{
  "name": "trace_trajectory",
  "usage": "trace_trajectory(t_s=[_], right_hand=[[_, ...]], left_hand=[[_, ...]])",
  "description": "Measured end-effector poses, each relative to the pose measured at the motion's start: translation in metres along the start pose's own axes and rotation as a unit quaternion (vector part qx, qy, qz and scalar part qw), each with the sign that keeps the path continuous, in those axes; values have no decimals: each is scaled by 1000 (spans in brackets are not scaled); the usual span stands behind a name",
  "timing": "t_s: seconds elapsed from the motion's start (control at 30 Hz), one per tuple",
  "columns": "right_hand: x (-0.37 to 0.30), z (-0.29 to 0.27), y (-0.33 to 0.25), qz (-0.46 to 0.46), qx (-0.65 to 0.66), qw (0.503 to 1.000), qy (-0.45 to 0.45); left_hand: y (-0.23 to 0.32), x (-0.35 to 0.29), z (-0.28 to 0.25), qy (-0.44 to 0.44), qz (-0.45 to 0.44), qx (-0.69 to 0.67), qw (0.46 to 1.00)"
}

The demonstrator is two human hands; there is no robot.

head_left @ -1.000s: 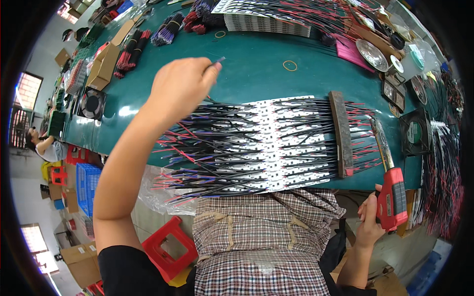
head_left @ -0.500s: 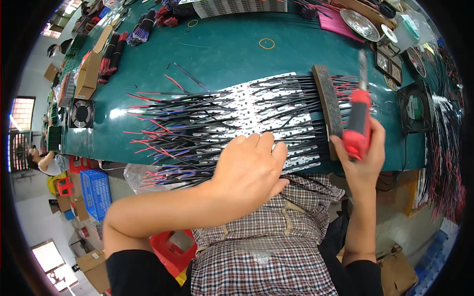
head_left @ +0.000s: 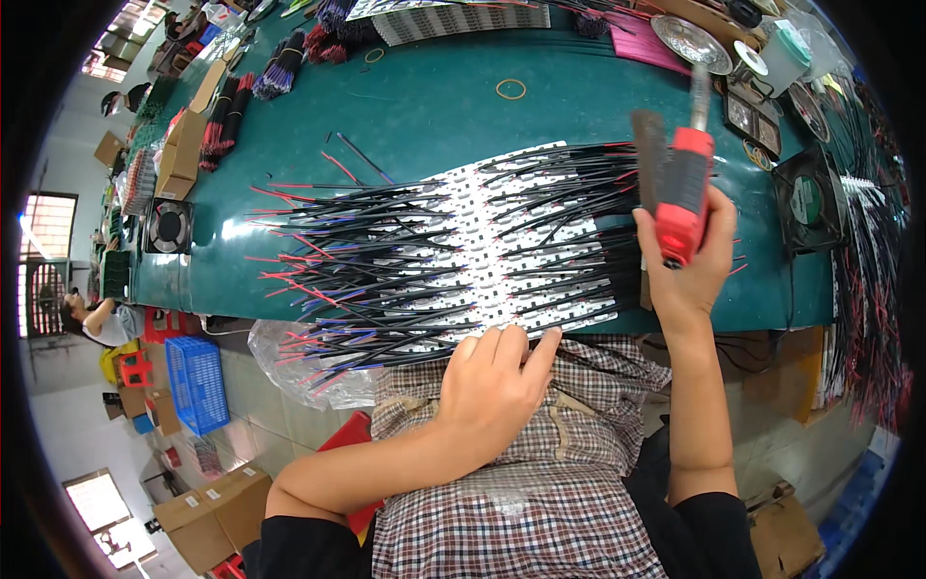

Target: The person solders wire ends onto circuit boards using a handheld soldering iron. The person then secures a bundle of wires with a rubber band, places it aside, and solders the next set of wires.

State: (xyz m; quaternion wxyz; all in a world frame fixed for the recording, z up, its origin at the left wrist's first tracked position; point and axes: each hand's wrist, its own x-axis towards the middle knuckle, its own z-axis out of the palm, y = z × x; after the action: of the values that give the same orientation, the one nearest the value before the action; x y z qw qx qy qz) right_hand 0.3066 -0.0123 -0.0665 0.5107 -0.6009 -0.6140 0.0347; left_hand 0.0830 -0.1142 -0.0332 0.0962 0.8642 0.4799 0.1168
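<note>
From the head camera, a panel of white circuit boards (head_left: 489, 259) lies on the green surface (head_left: 415, 125) in front of the person, and black wires with red and blue ends (head_left: 357, 232) fan out over its left side, while more black wires (head_left: 569, 198) run off its right side. At the panel's near edge is the left grip (head_left: 497, 381), fingers bent and close together, their tips at the lowest boards; whether they pinch anything there I cannot tell. To the right of the panel, the right grip (head_left: 690, 275) is closed around a red-and-black pistol-shaped tool (head_left: 686, 183), whose metal tip points away from the person and is blurred. A dark bar (head_left: 650, 154) stands just beside this tool, over the panel's right-hand wires, partly hidden by the right grip; whether the thumb presses on it is unclear. Beyond the panel lie a rubber band (head_left: 511, 79) and, farther off, a stack of boards (head_left: 463, 26). Well to the panel's left are a wire bundle (head_left: 224, 121), a cardboard box (head_left: 180, 154) and a small fan (head_left: 169, 227); well to its right is a larger fan (head_left: 810, 201), with a round metal dish (head_left: 692, 43) beyond the panel's far right. A checked apron (head_left: 511, 521) covers the person's lap on the near side of the panel.
</note>
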Motion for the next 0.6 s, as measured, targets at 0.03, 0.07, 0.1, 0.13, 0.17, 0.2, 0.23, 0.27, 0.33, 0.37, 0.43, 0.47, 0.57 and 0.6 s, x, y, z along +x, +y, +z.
trace_trajectory(t_s=[0.03,0.07,0.1,0.13,0.17,0.2,0.23,0.27,0.33,0.37,0.43,0.47,0.57,0.6], right_hand=[[-1,-2,5,-35,-8,999,39],[-2,-5,8,-35,-7,999,40],[-4,-9,10,-22,14,997,75],[-6,-12,13,-9,33,993,110],[-7,-19,12,9,22,994,107],[-8,-22,11,26,45,991,126],[-7,-26,10,40,61,988,136],[-6,-29,9,54,77,985,145],[-4,-35,11,35,52,986,154],[-5,-37,12,17,27,986,163],[-9,-38,15,36,51,984,167],[-11,-38,16,56,73,981,171],[-13,-39,19,45,57,983,170],[-15,-39,20,34,42,985,165]], left_hand=[[2,-3,2,0,0,1,1000],[3,-5,4,11,-9,-1,1000],[3,-6,6,23,-18,-3,1000],[2,-7,6,22,-18,-3,1000],[0,-7,6,34,-13,17,999],[-2,-7,6,47,-8,37,998],[-1,-8,6,47,-9,37,998],[-1,-9,5,44,-8,44,998],[1,-10,5,42,-9,52,998],[2,-11,5,30,-39,44,998],[2,-12,5,16,-70,36,997],[1,-11,3,15,-87,52,995],[0,-12,-3,6,-93,69,993],[0,-12,-6,-1,-82,68,994]])
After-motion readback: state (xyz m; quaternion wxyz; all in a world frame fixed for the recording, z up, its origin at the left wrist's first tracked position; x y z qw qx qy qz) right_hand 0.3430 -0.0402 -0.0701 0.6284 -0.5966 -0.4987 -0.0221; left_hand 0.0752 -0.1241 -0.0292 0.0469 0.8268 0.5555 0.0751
